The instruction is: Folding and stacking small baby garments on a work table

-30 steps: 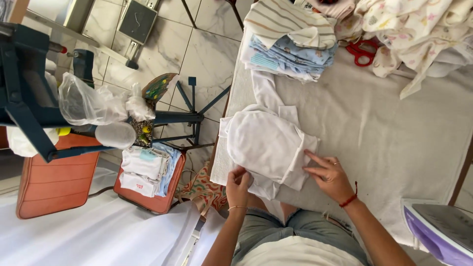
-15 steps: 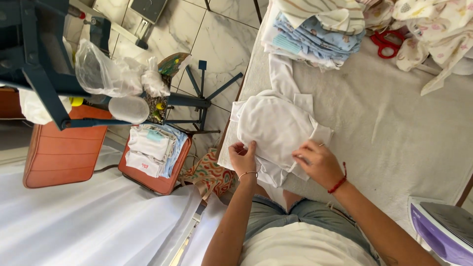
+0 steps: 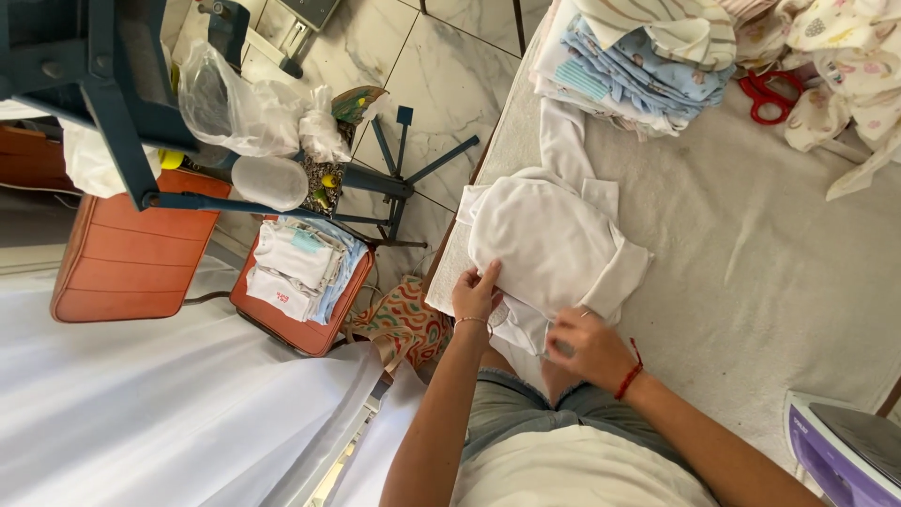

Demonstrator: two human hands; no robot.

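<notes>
Seemingly white garment [image 3: 554, 244] under both hands

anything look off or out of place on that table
The red scissors lie half tucked among the heaped clothes at the far edge, easy to miss. Otherwise nothing: both the left hand and right hand rest on the white garment.

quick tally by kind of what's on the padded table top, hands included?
Hands: 2, left hand and right hand, both on the white garment
White garment being folded: 1
Stack of folded clothes: 1
Loose heap of printed clothes: 1
Red scissors: 1
Purple iron: 1
Total: 7
</notes>
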